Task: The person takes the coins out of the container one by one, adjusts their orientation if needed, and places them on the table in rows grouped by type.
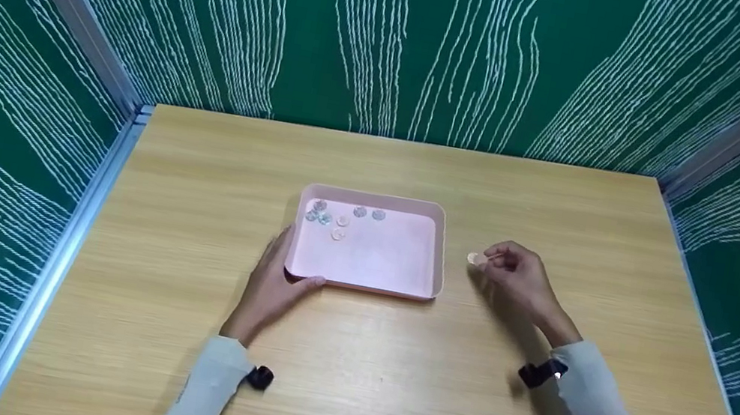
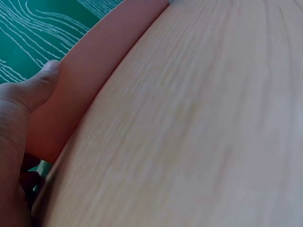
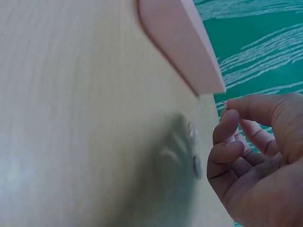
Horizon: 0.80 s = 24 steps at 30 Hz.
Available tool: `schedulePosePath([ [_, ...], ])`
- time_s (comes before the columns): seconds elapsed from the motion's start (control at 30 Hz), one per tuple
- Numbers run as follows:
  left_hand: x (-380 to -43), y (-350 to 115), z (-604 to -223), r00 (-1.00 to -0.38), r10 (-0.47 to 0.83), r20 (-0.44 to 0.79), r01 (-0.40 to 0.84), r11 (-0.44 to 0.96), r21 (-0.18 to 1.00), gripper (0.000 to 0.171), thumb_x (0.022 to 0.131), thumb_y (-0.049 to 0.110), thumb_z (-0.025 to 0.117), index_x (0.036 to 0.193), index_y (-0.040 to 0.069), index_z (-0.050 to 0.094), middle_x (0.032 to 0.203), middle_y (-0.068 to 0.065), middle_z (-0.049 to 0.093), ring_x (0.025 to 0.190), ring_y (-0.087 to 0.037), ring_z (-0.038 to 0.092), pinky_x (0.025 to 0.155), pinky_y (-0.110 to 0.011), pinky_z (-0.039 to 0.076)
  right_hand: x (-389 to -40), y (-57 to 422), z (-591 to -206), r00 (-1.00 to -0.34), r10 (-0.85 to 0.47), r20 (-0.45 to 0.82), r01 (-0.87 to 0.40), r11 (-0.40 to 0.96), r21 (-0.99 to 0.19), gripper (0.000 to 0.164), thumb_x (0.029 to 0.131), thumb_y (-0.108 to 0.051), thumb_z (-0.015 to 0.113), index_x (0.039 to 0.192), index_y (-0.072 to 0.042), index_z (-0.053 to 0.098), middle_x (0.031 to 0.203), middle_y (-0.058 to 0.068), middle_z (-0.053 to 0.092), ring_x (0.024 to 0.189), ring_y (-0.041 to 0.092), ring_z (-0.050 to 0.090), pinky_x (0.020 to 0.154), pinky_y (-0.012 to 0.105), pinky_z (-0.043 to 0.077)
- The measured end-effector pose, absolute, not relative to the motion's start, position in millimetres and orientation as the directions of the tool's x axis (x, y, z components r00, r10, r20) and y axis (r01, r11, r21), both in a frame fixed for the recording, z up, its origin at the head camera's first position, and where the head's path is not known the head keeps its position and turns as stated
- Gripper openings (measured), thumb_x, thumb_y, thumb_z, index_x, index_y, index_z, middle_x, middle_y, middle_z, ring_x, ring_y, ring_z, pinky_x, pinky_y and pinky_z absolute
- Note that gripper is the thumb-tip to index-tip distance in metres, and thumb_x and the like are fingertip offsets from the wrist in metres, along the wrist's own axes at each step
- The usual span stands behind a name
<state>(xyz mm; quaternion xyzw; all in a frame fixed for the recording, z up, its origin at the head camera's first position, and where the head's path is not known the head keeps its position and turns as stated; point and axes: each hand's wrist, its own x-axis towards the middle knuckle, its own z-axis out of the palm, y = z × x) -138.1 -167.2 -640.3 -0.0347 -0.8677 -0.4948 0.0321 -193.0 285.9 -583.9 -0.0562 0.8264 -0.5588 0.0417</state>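
The pink tray (image 1: 383, 263) holds several small discs (image 1: 360, 212), mostly at left.

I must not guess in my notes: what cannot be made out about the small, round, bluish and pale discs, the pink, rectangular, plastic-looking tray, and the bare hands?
Head view: any markings on the discs in the tray, too small.
Left wrist view: the tray's inside, hidden by its wall; much of the left hand, cut by the picture's edge.
Right wrist view: most of the pinched thing, hidden by the right hand; two other discs, blurred.
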Motion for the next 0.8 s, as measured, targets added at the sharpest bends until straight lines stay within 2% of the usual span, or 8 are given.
schedulePosePath([
  [0.13,-138,-167,-642,-0.996,0.029,0.087,0.090,0.511,0.855,0.118,0.088,0.055,0.091,0.177,0.017,0.026,0.180,-0.012,0.029,0.167,-0.042,0.020,0.134,-0.059,0.021,-191,298,-591,-0.992,-0.119,-0.039,-0.008,0.366,-0.931,0.025,0.097,0.008,0.074,0.120,0.016,0.067,0.099,0.021,0.072,0.079,0.010,0.064,0.066,0.018,0.055],
  [0.27,-139,-167,-642,-0.995,0.030,0.090,0.093,0.507,0.857,0.117,0.087,0.056,0.091,0.177,0.017,0.026,0.181,-0.010,0.029,0.167,-0.040,0.021,0.134,-0.057,0.021,-190,310,-595,-0.993,-0.088,-0.076,0.041,0.347,-0.937,0.026,0.100,0.006,0.074,0.122,0.016,0.065,0.096,0.018,0.072,0.072,0.012,0.066,0.059,0.021,0.054],
  [0.5,-139,-168,-641,-0.996,0.029,0.086,0.089,0.508,0.857,0.117,0.087,0.055,0.092,0.177,0.018,0.026,0.181,-0.010,0.029,0.167,-0.040,0.021,0.134,-0.057,0.021,-190,327,-602,-0.995,-0.049,-0.086,0.063,0.365,-0.929,0.033,0.104,-0.006,0.077,0.125,0.015,0.065,0.097,0.020,0.074,0.069,0.011,0.065,0.056,0.021,0.052],
  [0.67,-139,-167,-640,-0.997,0.025,0.066,0.070,0.491,0.868,0.118,0.086,0.056,0.092,0.178,0.022,0.025,0.182,-0.008,0.027,0.168,-0.038,0.020,0.134,-0.058,0.020,-191,333,-606,-0.996,-0.007,-0.086,0.076,0.404,-0.912,0.036,0.105,-0.013,0.078,0.126,0.013,0.066,0.094,0.013,0.074,0.068,0.011,0.064,0.055,0.021,0.051],
  [0.8,-138,-168,-640,-0.996,0.037,0.085,0.092,0.505,0.858,0.117,0.088,0.056,0.091,0.177,0.019,0.025,0.181,-0.011,0.028,0.167,-0.040,0.022,0.133,-0.061,0.023,-192,334,-609,-0.997,0.005,-0.080,0.074,0.437,-0.896,0.036,0.106,-0.018,0.078,0.124,0.012,0.068,0.089,0.008,0.071,0.065,0.010,0.063,0.053,0.021,0.051],
])
